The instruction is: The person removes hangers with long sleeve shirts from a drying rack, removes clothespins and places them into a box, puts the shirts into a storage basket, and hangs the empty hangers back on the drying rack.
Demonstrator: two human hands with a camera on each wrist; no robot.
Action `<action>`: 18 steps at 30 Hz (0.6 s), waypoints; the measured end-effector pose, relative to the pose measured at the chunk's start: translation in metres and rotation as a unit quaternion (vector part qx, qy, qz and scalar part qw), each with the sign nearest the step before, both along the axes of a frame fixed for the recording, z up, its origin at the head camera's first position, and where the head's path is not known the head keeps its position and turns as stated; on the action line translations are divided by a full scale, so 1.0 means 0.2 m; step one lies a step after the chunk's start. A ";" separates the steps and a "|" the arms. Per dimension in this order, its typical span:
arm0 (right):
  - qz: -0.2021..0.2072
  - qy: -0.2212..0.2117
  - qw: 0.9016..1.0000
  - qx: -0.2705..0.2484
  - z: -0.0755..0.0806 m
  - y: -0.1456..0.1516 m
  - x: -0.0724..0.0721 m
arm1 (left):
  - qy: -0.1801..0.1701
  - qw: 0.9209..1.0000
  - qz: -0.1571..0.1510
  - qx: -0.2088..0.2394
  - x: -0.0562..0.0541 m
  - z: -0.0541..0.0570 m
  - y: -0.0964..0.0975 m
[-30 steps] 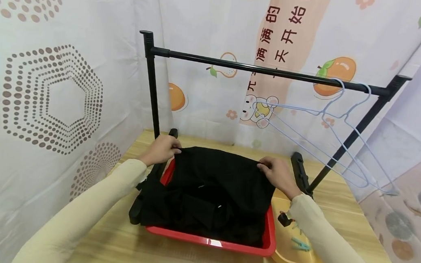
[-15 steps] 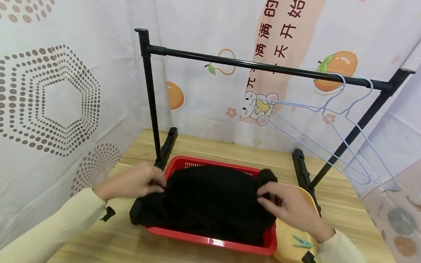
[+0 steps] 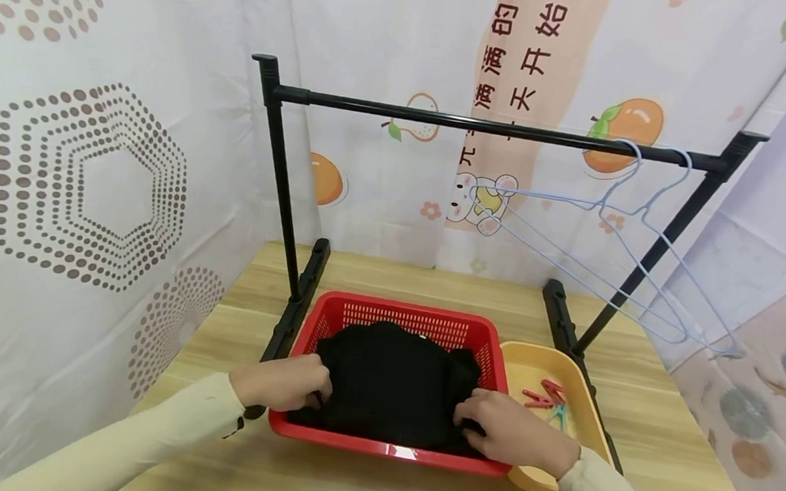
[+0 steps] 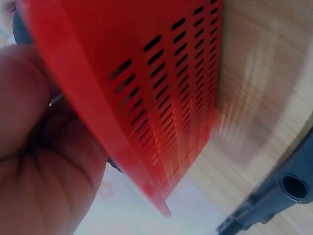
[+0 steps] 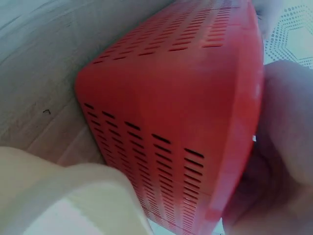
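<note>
A heap of black cloth [image 3: 390, 386] lies in a red slotted plastic basket [image 3: 423, 308]; its garment kind cannot be made out. My left hand [image 3: 282, 382] reaches over the basket's left front corner and grips the cloth's left edge, fingers curled. On the other side my right hand [image 3: 517, 429] grips the cloth near the right front corner, its fingertips partly hidden in the folds. In the left wrist view the left hand [image 4: 49, 142] is beside the basket rim, and in the right wrist view the right hand [image 5: 279, 156] is likewise close to the rim.
A black rack [image 3: 443, 118] spans the table behind the basket, with two blue wire hangers [image 3: 604, 207] at its right end. To the basket's right, a yellow tray [image 3: 522, 353] holds red and teal clothespins [image 3: 550, 393]. Printed curtains [image 3: 381, 222] surround the wooden table [image 3: 215, 446].
Both hands have come down and nearer from the raised far edge of the black cloth. The cloth now lies lower in the basket, baring its back wall, and the hands hold its near sides.
</note>
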State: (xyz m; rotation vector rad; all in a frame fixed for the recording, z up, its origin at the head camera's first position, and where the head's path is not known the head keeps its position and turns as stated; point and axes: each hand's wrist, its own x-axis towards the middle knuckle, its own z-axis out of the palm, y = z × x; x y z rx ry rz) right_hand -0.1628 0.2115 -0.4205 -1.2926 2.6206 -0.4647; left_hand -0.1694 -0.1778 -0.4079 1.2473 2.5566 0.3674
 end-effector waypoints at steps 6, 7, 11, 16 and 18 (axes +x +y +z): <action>0.010 0.015 0.999 0.033 0.00 -0.02 0.01 | -0.013 0.997 -0.006 -0.073 0.00 -0.03 0.03; 0.010 0.017 0.999 0.039 0.00 -0.03 0.01 | -0.014 0.997 -0.011 -0.081 0.00 -0.03 0.04; 0.016 0.012 0.997 0.068 0.01 -0.02 0.01 | -0.018 0.997 -0.015 -0.079 0.00 -0.02 0.04; 0.013 -0.027 0.999 0.031 0.05 0.01 0.00 | -0.030 0.999 -0.008 -0.014 0.00 0.03 0.01; 0.005 -0.034 0.999 -0.004 0.07 0.04 -0.01 | -0.015 1.000 -0.021 0.004 0.00 0.07 -0.01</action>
